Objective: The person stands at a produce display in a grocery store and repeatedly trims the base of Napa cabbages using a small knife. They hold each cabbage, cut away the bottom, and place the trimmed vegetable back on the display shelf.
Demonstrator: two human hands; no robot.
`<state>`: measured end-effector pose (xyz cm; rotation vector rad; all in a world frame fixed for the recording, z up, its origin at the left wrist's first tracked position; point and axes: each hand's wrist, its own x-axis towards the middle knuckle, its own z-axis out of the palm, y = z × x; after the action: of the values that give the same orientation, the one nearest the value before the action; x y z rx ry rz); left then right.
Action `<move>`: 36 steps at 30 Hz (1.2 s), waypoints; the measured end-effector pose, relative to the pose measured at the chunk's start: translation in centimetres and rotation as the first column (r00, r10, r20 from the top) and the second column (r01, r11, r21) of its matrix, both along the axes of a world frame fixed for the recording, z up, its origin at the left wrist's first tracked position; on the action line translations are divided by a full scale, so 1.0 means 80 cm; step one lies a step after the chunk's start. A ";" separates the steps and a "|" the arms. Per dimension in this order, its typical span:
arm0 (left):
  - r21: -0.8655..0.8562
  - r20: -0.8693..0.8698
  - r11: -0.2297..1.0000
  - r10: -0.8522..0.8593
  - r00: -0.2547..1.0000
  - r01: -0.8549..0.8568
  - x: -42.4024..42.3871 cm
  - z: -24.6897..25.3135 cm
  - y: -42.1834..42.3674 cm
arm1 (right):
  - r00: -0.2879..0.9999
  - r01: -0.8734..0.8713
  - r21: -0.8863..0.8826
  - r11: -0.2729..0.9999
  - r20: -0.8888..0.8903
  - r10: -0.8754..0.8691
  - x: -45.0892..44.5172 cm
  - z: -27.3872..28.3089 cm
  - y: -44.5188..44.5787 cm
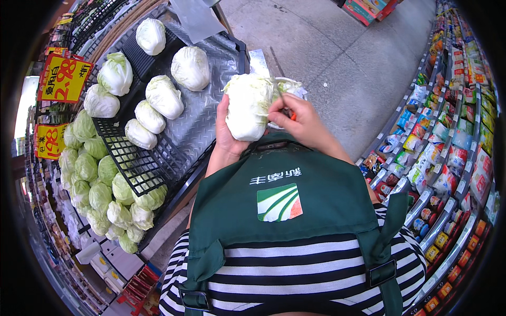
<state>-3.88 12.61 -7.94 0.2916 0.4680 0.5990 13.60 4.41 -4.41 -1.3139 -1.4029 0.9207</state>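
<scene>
My left hand (228, 136) cups a napa cabbage (247, 108) from its left side and underneath, in front of my chest. My right hand (298, 114) is at the cabbage's right side, its fingers closed around a knife (281, 93). The thin blade points away from me, and a bit of orange handle (293, 116) shows at the palm. Thumb and forefinger touch the cabbage's outer leaf edge. Partly hidden below and behind the right hand is a white-rimmed container (303, 89) with pale leaves in it.
Several napa cabbages (164, 96) lie on a display with a diamond-plate surface (197, 118) and a black plastic grid (130, 158). Round cabbages (101, 196) are heaped at left beside yellow price signs (65, 78). Packaged-goods shelves (435, 166) line the right; a carton (365, 10) stands on the floor.
</scene>
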 end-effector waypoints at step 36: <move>0.119 -0.178 0.978 0.188 0.966 -0.169 -0.053 -0.002 -0.014 | 0.998 0.064 -0.089 0.994 0.024 -0.062 -0.065 -0.008 0.026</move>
<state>-8.14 11.48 -8.12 0.4090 0.6520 0.7773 8.41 6.46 -5.08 -1.4310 -1.3421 0.9391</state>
